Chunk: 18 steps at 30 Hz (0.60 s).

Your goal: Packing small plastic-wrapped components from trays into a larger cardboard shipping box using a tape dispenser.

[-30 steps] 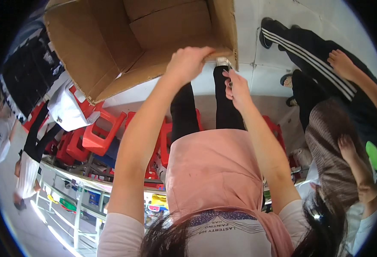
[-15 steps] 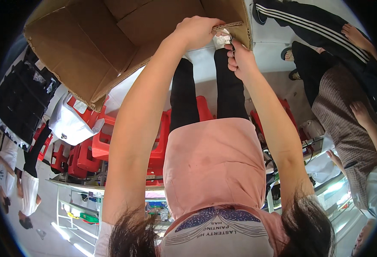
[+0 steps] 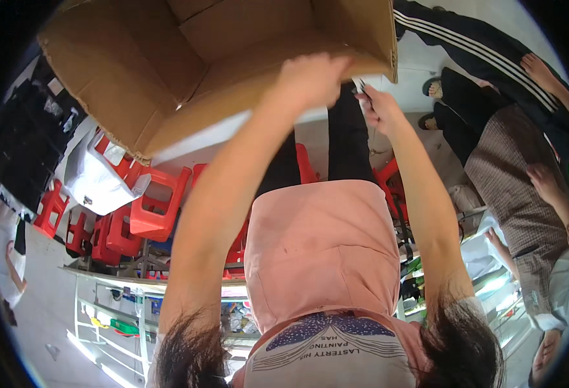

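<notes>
A large open brown cardboard box (image 3: 187, 71) fills the top of the view, its inside facing me. My left hand (image 3: 313, 79) grips the box's lower edge near its right corner flap (image 3: 368, 32). Just right of it and slightly lower, my right hand (image 3: 378, 107) is closed, pinching a small thin piece (image 3: 361, 85) that sticks up toward the flap's edge. What this piece is cannot be made out. Below the hands I see my pink apron (image 3: 320, 246) and dark trousers (image 3: 346, 142).
Red plastic stools (image 3: 158, 207) are stacked at the left, with a white bag (image 3: 97, 174) beside them. Glass shelving (image 3: 109, 317) runs along the lower left. Other people stand at the right, one in a striped black tracksuit (image 3: 472, 52), another in a checked garment (image 3: 517, 194).
The box has swung up and leftwards. My right hand has come down off the box corner, and the white crumpled bit seen there before is out of sight.
</notes>
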Each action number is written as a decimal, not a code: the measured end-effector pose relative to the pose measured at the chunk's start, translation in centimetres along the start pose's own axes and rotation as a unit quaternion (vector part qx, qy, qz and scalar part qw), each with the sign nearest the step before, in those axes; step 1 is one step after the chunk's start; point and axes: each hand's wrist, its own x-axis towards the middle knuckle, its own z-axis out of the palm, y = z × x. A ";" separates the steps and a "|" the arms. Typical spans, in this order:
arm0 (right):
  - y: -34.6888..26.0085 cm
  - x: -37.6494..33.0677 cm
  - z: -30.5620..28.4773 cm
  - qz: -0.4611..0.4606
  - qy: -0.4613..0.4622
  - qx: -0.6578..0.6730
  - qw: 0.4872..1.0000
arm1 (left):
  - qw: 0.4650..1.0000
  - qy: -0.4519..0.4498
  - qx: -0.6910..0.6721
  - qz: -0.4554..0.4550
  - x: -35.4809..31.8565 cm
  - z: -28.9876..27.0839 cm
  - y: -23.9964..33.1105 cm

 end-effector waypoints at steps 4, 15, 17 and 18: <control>5.3 -1.8 -0.6 0.048 0.025 0.119 0.991 | 0.983 0.181 0.020 0.011 -9.1 3.7 -2.2; 12.0 -7.8 19.6 0.172 -0.125 0.189 0.959 | 0.978 0.149 0.130 -0.066 -14.5 1.1 -17.0; 13.3 -6.9 21.5 0.155 -0.077 0.235 0.957 | 0.991 0.116 0.060 -0.038 -11.3 -0.6 -15.2; 13.8 -6.4 22.2 0.145 -0.058 0.249 0.956 | 0.995 0.097 0.020 -0.010 -9.8 -0.6 -13.7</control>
